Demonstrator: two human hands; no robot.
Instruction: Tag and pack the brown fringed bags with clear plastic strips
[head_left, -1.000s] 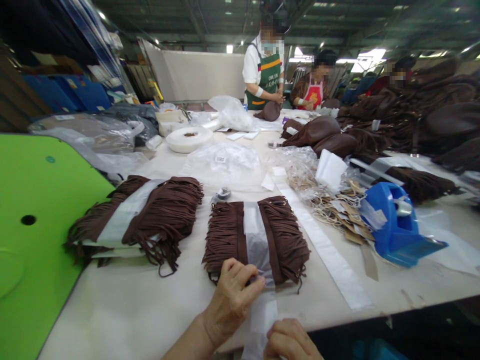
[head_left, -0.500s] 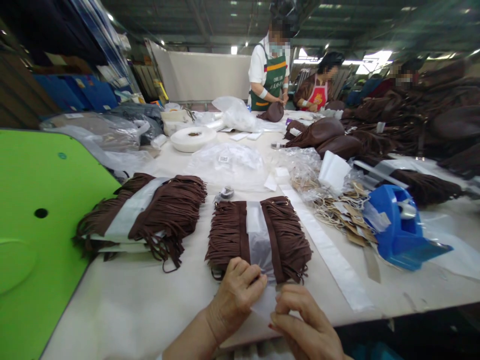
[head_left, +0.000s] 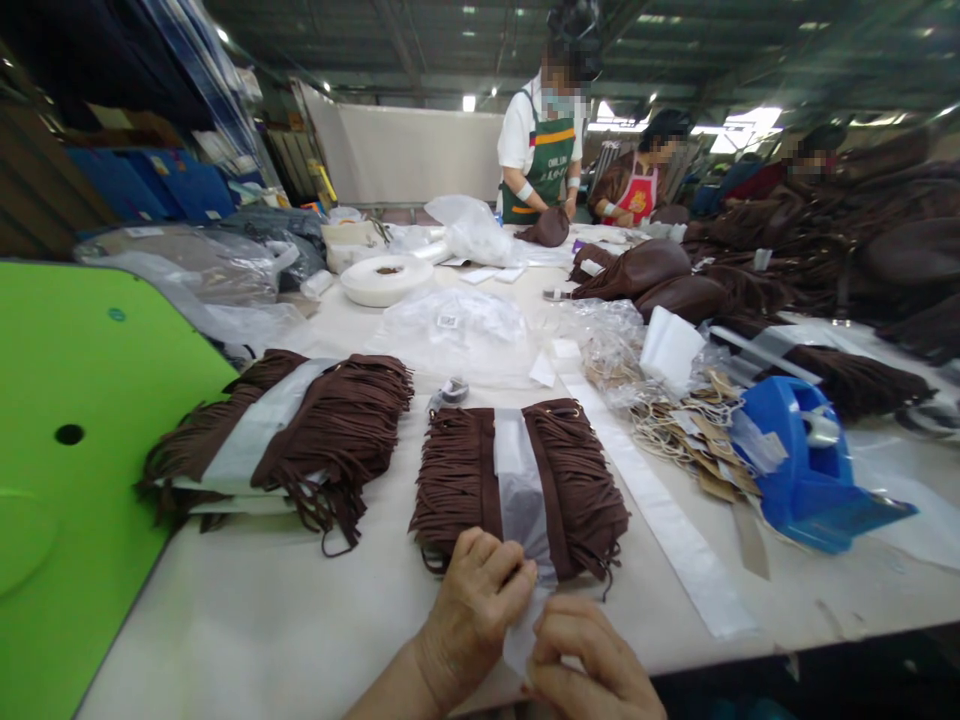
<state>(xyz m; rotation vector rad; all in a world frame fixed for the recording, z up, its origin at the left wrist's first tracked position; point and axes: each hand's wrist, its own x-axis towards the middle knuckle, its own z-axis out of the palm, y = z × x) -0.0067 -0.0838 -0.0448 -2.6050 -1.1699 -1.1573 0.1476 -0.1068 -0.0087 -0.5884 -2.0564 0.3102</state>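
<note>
A brown fringed bundle lies flat in front of me, a translucent plastic strip running down its middle. At the bundle's near edge my left hand is closed, its fingers pinching the strip. Just right of it, my right hand is also closed, with curled fingers at the strip's loose lower end. Its fingertips are partly hidden. To the left, a stack of similar brown fringed pieces carries a pale band across its top.
A green panel stands at the left. On the right are a blue tape dispenser, a heap of brown tags and a long white strip. A white roll lies farther back. Several co-workers stand behind the brown bags.
My right hand has moved slightly left and down, closer to my left hand, along the strip. The left hand keeps its pinch near the bundle's edge. The view has shifted slightly.
</note>
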